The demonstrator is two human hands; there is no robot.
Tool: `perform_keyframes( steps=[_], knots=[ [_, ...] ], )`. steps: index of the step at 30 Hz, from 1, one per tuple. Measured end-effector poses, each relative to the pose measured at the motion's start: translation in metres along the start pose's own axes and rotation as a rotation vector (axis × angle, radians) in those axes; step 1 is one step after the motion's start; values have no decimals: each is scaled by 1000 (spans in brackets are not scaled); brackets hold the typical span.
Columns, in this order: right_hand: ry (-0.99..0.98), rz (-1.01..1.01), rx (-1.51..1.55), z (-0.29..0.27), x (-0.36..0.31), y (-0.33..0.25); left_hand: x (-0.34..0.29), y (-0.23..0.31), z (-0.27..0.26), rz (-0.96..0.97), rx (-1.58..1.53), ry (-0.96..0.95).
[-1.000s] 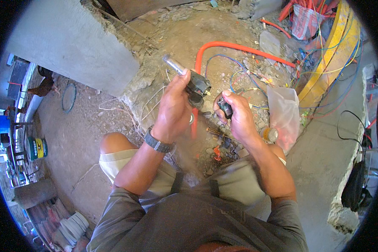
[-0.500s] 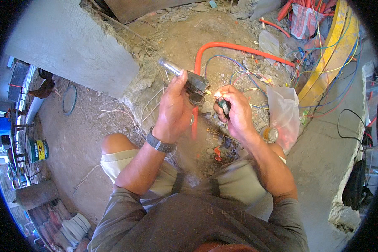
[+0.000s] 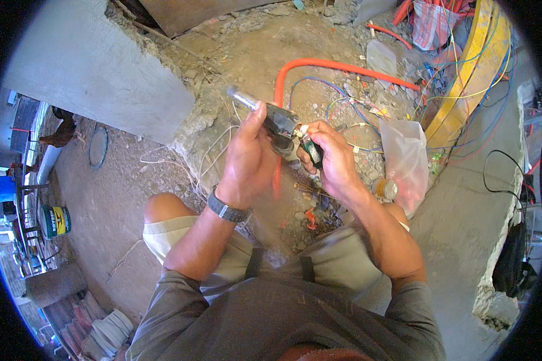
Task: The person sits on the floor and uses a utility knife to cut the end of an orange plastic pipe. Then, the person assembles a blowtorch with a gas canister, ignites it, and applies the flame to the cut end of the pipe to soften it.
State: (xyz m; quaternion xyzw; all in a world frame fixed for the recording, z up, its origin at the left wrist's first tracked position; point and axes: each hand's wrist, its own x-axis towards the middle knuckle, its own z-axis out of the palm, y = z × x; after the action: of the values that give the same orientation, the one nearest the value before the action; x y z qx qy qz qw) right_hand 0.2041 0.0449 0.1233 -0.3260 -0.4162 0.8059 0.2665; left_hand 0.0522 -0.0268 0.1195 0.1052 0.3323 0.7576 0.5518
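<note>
My left hand [image 3: 247,153] is wrapped round a black device [image 3: 277,120] with a clear, shiny tube [image 3: 242,96] sticking out at its upper left end. Its kind is not plain to see. My right hand [image 3: 331,153] is closed on a small dark green object [image 3: 310,150]. The thumb and forefinger meet at the right end of the black device, beside a small pale, brassy piece. Both hands are close together above the ground, in front of my knees. Fingers hide much of what they hold.
A bent orange conduit [image 3: 343,67] and loose coloured wires lie on the rubble beyond my hands. To the right are a clear plastic bag [image 3: 403,162], a small can [image 3: 386,189] and a yellow curved beam [image 3: 470,72]. A concrete block [image 3: 102,72] stands at the left.
My right hand has moved slightly left and in against the black device, closing the small gap. My left hand stays nearly where it was.
</note>
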Motion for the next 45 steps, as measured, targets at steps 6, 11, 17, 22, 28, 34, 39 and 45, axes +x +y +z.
perform_keyframes(
  steps=[6, 11, 17, 22, 28, 34, 39, 45],
  knots=[
    [-171, 56, 60, -17, -2, 9, 1, 1, -2, 7, -27, -25],
    [-35, 45, 47, -9, -4, 6, -3, -1, 18, 50, 16, 5],
    [55, 54, -32, -26, 1, -1, 1, -5, 5, 117, 117, -4],
    [50, -142, -54, -40, 8, -5, 0, 1, 9, 58, 324, 98],
    [52, -175, -112, -35, 6, -10, 4, 10, 0, 71, 977, -10],
    [-40, -150, -269, -45, 9, -2, -1, 16, 10, 313, 1502, -44],
    [-28, -185, -257, -35, 7, 0, -7, 12, 13, 377, 1571, -63],
    [81, -123, -212, -32, 10, -6, -11, 11, 22, 308, 1492, -49]
  ],
)
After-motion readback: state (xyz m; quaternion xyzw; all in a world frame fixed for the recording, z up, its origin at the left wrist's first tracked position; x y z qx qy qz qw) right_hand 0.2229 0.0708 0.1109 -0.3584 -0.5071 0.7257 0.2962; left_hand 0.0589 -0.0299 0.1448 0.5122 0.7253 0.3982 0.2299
